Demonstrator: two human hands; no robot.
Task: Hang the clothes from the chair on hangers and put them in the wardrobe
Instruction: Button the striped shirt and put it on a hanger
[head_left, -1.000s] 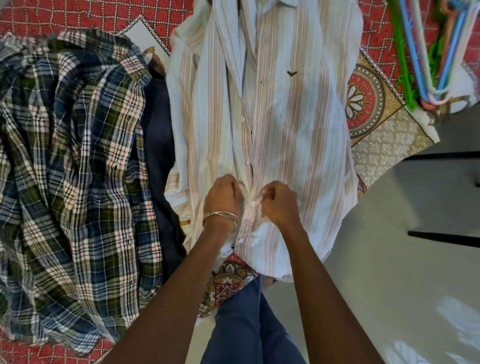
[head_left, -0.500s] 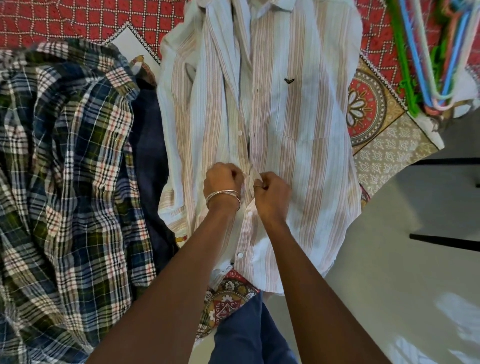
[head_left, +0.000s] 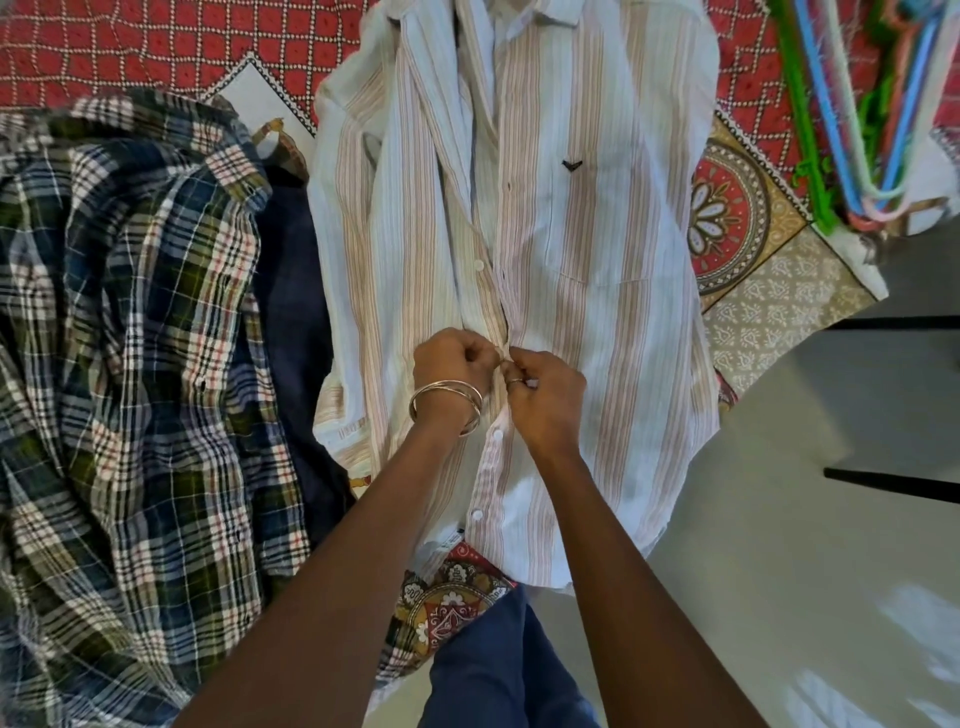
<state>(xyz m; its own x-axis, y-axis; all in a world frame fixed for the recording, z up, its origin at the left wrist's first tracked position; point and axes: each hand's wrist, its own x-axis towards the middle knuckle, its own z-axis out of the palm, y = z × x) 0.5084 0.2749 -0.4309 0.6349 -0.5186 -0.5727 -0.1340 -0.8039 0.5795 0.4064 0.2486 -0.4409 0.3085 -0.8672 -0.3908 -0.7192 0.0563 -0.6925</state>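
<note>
One striped shirt (head_left: 597, 322) lies flat on the patterned bedspread (head_left: 769, 291), collar away from the person. At its button placket both hands meet: the left hand (head_left: 457, 364) and the right hand (head_left: 545, 395) each have fingers curled, pinching the placket edges together. Beside the shirt's sleeve lies one plaid shirt (head_left: 135, 338) — with a navy garment (head_left: 291, 291) between. Past the shirt's other shoulder sits one bunch of plastic hangers (head_left: 857, 104) — too overlapped to count.

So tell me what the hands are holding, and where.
Both the left hand and right hand pinch the striped shirt at its front button placket, about mid-length.
</note>
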